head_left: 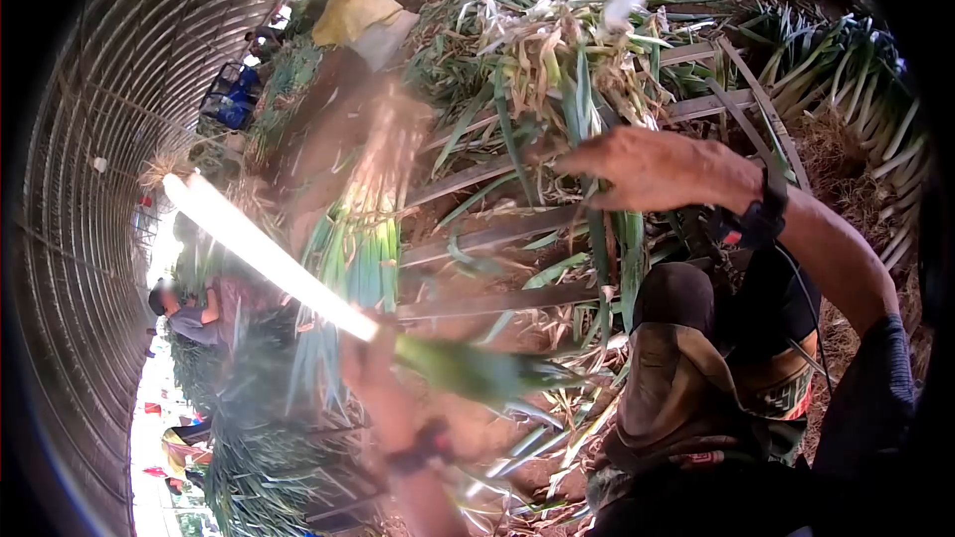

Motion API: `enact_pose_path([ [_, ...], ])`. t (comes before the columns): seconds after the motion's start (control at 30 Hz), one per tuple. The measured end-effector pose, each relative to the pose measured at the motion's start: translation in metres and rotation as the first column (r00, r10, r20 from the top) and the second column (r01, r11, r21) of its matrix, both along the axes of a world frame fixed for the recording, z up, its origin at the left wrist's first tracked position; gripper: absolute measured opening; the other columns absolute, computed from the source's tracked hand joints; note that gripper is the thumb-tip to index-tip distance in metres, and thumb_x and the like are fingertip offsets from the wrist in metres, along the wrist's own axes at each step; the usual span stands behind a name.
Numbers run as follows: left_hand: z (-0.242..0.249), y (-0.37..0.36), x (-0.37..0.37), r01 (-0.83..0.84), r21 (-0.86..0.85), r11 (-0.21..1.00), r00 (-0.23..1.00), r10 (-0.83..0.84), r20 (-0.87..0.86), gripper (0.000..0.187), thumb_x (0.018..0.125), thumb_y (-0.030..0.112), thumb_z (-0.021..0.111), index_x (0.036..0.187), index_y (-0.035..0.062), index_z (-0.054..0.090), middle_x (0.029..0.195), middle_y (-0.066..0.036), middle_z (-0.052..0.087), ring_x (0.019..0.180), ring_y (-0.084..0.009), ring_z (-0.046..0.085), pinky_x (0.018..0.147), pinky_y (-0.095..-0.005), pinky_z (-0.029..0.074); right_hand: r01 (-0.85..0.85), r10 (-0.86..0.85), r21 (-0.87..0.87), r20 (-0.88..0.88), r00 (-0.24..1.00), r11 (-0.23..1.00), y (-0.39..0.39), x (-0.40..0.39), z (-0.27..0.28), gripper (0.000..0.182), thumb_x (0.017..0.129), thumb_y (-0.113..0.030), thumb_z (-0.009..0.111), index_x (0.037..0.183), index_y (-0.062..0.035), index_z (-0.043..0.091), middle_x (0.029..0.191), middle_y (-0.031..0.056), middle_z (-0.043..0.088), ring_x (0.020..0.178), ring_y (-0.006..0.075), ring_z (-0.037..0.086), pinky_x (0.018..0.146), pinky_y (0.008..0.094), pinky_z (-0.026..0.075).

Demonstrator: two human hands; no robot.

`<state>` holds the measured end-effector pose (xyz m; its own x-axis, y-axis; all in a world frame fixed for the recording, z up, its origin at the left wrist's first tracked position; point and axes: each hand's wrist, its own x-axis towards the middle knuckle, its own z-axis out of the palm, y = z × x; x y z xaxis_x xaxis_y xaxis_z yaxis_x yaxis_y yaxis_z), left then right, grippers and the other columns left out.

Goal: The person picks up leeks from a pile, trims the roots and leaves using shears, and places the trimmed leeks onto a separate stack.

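My left hand [370, 363], blurred by motion, is closed around a leek [274, 257] where the white shank meets the green leaves. The leek slants up to the left, its roots at the upper end and its shank overexposed. My right hand [627, 167] is stretched out over the leaf pile, fingers pointing left and thumb apart, with nothing visible in it. Beneath it lies a heap of leek leaves and pale peeled skins [557, 60]. A bunch of leeks [363, 239] lies beyond my left hand, roots pointing away.
Wooden slats [477, 179] run across the soil under the leaves. At the right is a row of leeks [856, 89]. A yellow and white sack [363, 20] lies at the back. Another person [194, 318] is at the left, near a big leafy pile [269, 438] under an arched roof [99, 139].
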<state>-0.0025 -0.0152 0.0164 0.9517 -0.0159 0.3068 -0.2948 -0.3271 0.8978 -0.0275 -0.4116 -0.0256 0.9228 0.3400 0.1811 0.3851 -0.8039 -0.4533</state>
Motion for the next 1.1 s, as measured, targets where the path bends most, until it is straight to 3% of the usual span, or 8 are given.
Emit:
enact_pose_path([
  [0.17, 0.015, -0.029, 0.018, -0.143, 0.144, 0.979, 0.971, 0.11, 0.214, 0.024, 0.088, 0.016, 0.071, 0.098, -0.005, 0.066, 0.087, -0.01, 0.058, 0.08, -0.024, 0.06, 0.071, -0.0385, 0.048, -0.036, 0.059, -0.101, 0.234, 0.97, 0.994, 0.014, -0.042, 0.011, 0.018, 0.086, -0.008, 0.072, 0.093, -0.0067, 0.056, 0.067, 0.0043, 0.053, 0.052, 0.0076, 0.052, 0.039, 0.0258, 0.047],
  [0.33, 0.004, -0.072, 0.026, -0.3, 0.517, 0.802, 0.8, -0.084, 0.594, 0.03, 0.086, 0.021, 0.073, 0.1, -0.0034, 0.063, 0.091, -0.02, 0.053, 0.078, -0.0354, 0.058, 0.068, -0.0467, 0.049, -0.027, 0.111, -0.131, 0.697, 0.709, 0.991, 0.045, -0.056, 0.047, 0.025, 0.087, -0.024, 0.073, 0.093, -0.0057, 0.057, 0.066, 0.003, 0.051, 0.056, 0.0096, 0.052, 0.042, 0.0261, 0.051],
  [0.53, -0.025, -0.143, -0.014, -0.026, 0.772, 0.635, 0.781, -0.469, 0.412, 0.034, 0.089, 0.024, 0.067, 0.115, 0.0026, 0.062, 0.107, -0.023, 0.055, 0.095, -0.0458, 0.058, 0.08, -0.0512, 0.051, 0.2, 0.339, -0.579, 0.686, 0.644, 0.791, 0.043, -0.09, 0.086, 0.052, 0.089, -0.037, 0.067, 0.13, -0.0051, 0.06, 0.124, 0.0159, 0.067, 0.116, 0.0203, 0.06, 0.098, 0.0387, 0.059],
  [0.57, -0.03, -0.155, -0.022, 0.07, 0.775, 0.628, 0.759, -0.538, 0.368, 0.037, 0.089, 0.028, 0.066, 0.116, 0.0025, 0.061, 0.113, -0.024, 0.056, 0.102, -0.0473, 0.057, 0.085, -0.0533, 0.051, 0.144, 0.313, -0.618, 0.568, 0.761, 0.773, 0.043, -0.094, 0.082, 0.057, 0.089, -0.029, 0.065, 0.141, -0.009, 0.055, 0.137, 0.0106, 0.062, 0.137, 0.0204, 0.048, 0.119, 0.0465, 0.041],
  [0.63, -0.034, -0.166, -0.042, 0.077, 0.857, 0.51, 0.687, -0.65, 0.325, 0.041, 0.085, 0.032, 0.07, 0.114, 0.0042, 0.062, 0.119, -0.027, 0.053, 0.105, -0.049, 0.055, 0.087, -0.0559, 0.05, 0.248, 0.372, -0.765, 0.536, 0.758, 0.595, 0.018, -0.109, 0.076, 0.057, 0.091, -0.029, 0.062, 0.144, -0.0084, 0.052, 0.144, 0.0091, 0.058, 0.139, 0.0201, 0.046, 0.123, 0.045, 0.034],
  [0.83, -0.059, -0.186, -0.066, 0.136, 0.882, 0.452, 0.459, -0.817, 0.348, 0.042, 0.067, 0.024, 0.079, 0.105, 0.0148, 0.065, 0.11, -0.022, 0.05, 0.092, -0.0436, 0.056, 0.073, -0.0537, 0.053, 0.125, 0.267, -0.843, 0.301, 0.916, 0.523, -0.022, -0.141, 0.042, 0.054, 0.094, -0.022, 0.056, 0.145, -0.0042, 0.048, 0.123, 0.0062, 0.057, 0.121, 0.0163, 0.051, 0.109, 0.0378, 0.042],
  [0.93, -0.078, -0.17, -0.057, 0.104, 0.914, 0.392, 0.367, -0.869, 0.331, 0.056, 0.089, 0.036, 0.074, 0.139, 0.0171, 0.059, 0.138, -0.023, 0.05, 0.118, -0.0411, 0.054, 0.1, -0.059, 0.043, 0.436, 0.337, -0.768, 0.612, 0.715, 0.469, -0.032, -0.158, 0.007, 0.044, 0.092, -0.016, 0.056, 0.134, -0.0045, 0.049, 0.099, 0.0042, 0.053, 0.097, 0.0164, 0.054, 0.088, 0.0349, 0.048],
  [1.1, -0.053, -0.183, -0.054, 0.074, 0.922, 0.381, 0.346, -0.876, 0.335, 0.043, 0.09, 0.033, 0.075, 0.127, 0.0127, 0.065, 0.152, -0.019, 0.044, 0.135, -0.0393, 0.047, 0.109, -0.0596, 0.038, 0.425, -0.011, -0.521, 0.622, 0.783, 0.74, -0.039, -0.179, 0.035, 0.022, 0.082, -0.017, 0.063, 0.098, -0.0066, 0.053, 0.087, 0.0049, 0.059, 0.081, 0.0209, 0.066, 0.071, 0.0383, 0.054],
])
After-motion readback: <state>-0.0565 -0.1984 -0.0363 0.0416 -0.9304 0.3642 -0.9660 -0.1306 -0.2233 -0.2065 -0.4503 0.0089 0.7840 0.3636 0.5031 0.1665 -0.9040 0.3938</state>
